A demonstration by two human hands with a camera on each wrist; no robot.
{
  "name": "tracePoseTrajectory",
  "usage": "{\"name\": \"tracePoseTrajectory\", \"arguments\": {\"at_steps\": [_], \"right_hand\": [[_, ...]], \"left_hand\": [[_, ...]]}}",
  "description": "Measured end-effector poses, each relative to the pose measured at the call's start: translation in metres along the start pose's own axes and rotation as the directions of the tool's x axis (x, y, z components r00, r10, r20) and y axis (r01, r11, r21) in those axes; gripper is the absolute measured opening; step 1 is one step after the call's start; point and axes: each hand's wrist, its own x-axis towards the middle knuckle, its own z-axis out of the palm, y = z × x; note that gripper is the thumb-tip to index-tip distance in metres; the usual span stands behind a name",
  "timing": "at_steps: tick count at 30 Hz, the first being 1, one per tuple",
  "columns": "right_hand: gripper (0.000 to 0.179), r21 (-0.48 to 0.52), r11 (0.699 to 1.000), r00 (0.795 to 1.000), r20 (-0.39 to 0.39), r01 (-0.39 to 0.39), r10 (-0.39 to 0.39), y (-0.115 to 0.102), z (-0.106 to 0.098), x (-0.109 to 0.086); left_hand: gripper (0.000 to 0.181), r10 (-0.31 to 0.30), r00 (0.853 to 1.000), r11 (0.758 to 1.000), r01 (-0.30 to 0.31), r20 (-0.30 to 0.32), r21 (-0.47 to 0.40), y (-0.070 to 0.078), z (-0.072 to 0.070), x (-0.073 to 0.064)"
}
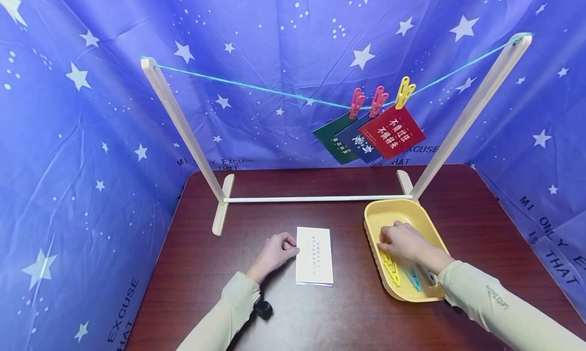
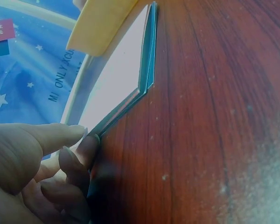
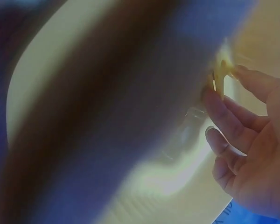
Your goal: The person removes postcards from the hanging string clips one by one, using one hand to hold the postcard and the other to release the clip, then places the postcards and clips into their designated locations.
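Note:
A small stack of cards [image 1: 314, 255], white printed card on top, lies on the table. My left hand [image 1: 276, 252] pinches its left edge; in the left wrist view the thumb and a fingertip meet at the corner of the stack [image 2: 116, 70]. My right hand [image 1: 407, 243] reaches into the yellow plastic basket [image 1: 374, 205]. There its thumb and index finger pinch a yellow clothespin [image 3: 219, 77]. Below that hand in the basket lie yellow clothespins [image 1: 392, 273] and a teal clothespin [image 1: 414, 278]. A blurred dark shape covers much of the right wrist view.
Behind the hands stands a wooden frame [image 1: 183, 129] with a teal string [image 1: 247, 84] across it. A green card [image 1: 336, 137], a blue card [image 1: 352, 140] and a red card [image 1: 393, 132] hang there from two pink clothespins [image 1: 357, 104] and a yellow one [image 1: 403, 92]. A white rod [image 1: 316, 199] joins the feet.

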Motion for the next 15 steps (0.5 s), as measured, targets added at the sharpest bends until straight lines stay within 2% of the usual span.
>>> {"name": "tracePoseTrajectory", "arguments": {"at_steps": [7,15], "right_hand": [[0.024,-0.024,0.999,1.000,-0.007,-0.024,0.023,0.0005,0.0032,0.0012],[0.024,-0.018,0.999,0.999,-0.006,-0.032,0.032,-0.0007,0.0033,-0.0001]], "left_hand": [[0.011,-0.032,0.999,0.998,0.033,0.017,-0.056,0.0011,-0.0006,0.0002],[0.010,-0.034,0.999,0.997,0.036,0.026,-0.063,0.0013,-0.0018,-0.0005]]}}
